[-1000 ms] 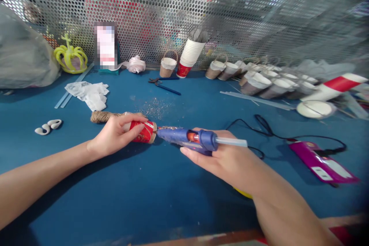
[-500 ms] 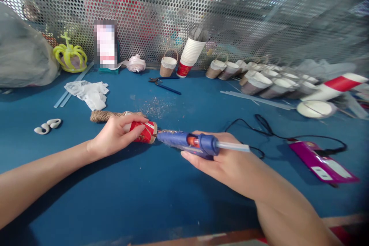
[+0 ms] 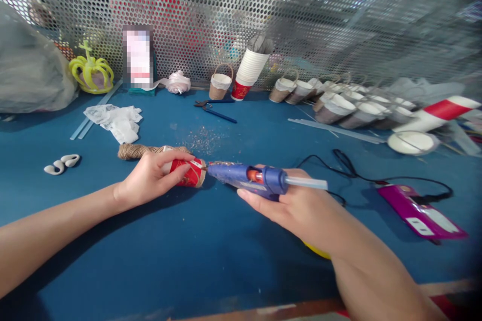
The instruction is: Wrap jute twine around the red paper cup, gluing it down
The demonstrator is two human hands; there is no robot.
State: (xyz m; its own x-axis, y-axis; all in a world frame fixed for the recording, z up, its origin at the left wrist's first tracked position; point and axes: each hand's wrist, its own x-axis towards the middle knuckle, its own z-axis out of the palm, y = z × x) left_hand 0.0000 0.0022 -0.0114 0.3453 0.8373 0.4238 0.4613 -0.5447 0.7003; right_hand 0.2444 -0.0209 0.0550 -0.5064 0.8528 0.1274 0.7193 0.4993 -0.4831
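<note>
My left hand (image 3: 156, 175) is closed around a red paper cup (image 3: 196, 173) that lies on its side, its tan-edged end turned right. In my right hand (image 3: 289, 208) is a blue hot glue gun (image 3: 241, 175), its nozzle at the cup's right end; I cannot tell whether it touches. A clear glue stick (image 3: 307, 182) pokes out of the gun's back. Behind my left hand lies a roll of brown twine (image 3: 131, 151), partly covered by the hand and cup. Part of a yellow object (image 3: 318, 251) shows under my right wrist.
Blue-handled pliers (image 3: 216, 111) lie behind the cup, near scattered crumbs (image 3: 205, 139). Several small twine-wrapped buckets (image 3: 335, 108) stand at the back right. A tilted stack of paper cups (image 3: 250, 72) leans at the mesh. A purple pouch (image 3: 422, 210) and black cord (image 3: 346, 163) lie right.
The glue gun's nozzle has shifted slightly along the cup's end, and the gun has moved a little right. A bit of yellow now shows below my right wrist. My left hand stays put.
</note>
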